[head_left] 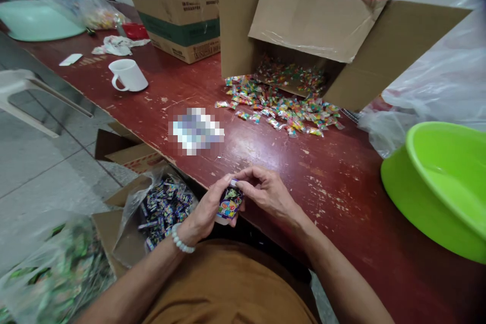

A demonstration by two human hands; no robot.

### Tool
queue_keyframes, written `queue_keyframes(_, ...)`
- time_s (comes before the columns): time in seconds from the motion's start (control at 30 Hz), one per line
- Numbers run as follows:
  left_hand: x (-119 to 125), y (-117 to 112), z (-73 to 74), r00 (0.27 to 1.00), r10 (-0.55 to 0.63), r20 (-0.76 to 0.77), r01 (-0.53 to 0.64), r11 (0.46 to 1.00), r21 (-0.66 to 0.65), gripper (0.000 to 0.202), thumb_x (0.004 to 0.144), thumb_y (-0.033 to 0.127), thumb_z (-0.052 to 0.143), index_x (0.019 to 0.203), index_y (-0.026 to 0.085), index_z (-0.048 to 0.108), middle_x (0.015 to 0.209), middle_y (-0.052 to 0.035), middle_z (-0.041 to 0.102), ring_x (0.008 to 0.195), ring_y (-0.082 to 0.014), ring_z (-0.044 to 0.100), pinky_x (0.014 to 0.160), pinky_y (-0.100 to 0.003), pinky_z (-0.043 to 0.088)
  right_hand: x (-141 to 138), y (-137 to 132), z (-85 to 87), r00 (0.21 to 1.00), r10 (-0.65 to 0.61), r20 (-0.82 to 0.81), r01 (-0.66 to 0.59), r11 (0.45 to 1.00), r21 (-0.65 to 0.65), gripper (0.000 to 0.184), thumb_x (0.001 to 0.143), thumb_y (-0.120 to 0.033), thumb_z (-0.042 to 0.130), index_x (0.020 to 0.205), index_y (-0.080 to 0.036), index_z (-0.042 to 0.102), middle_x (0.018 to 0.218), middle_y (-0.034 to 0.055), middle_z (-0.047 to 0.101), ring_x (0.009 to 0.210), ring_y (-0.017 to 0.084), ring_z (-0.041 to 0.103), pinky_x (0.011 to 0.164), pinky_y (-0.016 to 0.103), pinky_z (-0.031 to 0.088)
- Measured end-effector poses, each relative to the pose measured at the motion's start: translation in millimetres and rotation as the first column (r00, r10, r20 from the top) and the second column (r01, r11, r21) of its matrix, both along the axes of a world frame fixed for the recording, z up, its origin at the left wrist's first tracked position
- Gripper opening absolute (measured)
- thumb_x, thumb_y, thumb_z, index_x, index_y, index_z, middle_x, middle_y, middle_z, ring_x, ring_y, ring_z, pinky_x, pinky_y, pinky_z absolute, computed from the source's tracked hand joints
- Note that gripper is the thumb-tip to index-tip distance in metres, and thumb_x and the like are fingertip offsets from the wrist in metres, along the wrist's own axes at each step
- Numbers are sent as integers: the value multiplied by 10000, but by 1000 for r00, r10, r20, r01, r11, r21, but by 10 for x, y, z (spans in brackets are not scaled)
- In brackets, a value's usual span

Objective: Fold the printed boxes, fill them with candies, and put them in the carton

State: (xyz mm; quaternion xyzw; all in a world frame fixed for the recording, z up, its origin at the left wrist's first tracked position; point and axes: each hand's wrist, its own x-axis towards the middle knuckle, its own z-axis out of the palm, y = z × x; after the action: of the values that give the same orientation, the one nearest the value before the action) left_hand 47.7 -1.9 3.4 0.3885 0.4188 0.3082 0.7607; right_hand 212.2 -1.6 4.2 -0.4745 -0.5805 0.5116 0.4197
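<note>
Left hand (207, 212) cradles the packet (229, 202) — right hand (266, 190) pinches its top.

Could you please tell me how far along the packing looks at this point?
Done, it seems: many printed packets lie in the bag-lined box on the floor. In hand: the left hand and right hand hold one small packet at the table edge. Left: a large pile of loose sweets spills from the tipped carton.

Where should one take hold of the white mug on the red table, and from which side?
By its handle, coming from the left edge of the table: the loop of the white mug points that way and nothing blocks it.
</note>
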Motion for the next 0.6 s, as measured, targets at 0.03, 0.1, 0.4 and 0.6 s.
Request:
queue_keyframes(0.03, -7, 0, -2, 1000, -10, 1, 10, 1000, 16, 477, 940, 602, 442, 931, 157, 614, 633, -26, 658, 396, -125, 576, 389, -208, 447, -3, 14, 9, 997, 21, -68, -25, 998, -65, 196, 857, -367, 689, 923, -184, 709, 772, 30, 724, 556, 143, 662, 526, 250, 499)
queue_keyframes(0.1, -20, 0, -12, 999, -40, 8, 40, 999, 35, 487, 938, 608, 447, 957, 152, 616, 642, -25, 656, 405, -125, 575, 397, -214, 457, -13, 31, 22, 980, 14, -198, -52, 980, -191, 252, 821, -423, 723, 867, -178, 680, 720, 18, 715, 486, 151, 653, 465, 253, 484)
queue_keyframes(0.4, -17, 20, -34, 997, -29, 75, 30, 1000, -1, 495, 956, 571, 471, 1255, 183, 537, 678, -32, 687, 436, -148, 610, 405, -225, 491, -2, -11, -21, 998, -37, 54, 30, 993, 118, 199, 920, -359, 641, 820, -201, 710, 738, 28, 683, 677, 168, 657, 667, 304, 523)
queue_keyframes(0.6, -17, 84, -54, 987, 26, 161, -1, 988, -152, 496, 953, 570, 500, 1279, 197, 526, 669, -16, 670, 414, -148, 607, 396, -228, 487, 93, 71, 0, 970, 95, 225, -161, 940, 300, 191, 954, -324, 610, 1088, -223, 699, 1053, 62, 712, 953, 187, 659, 864, 331, 509)
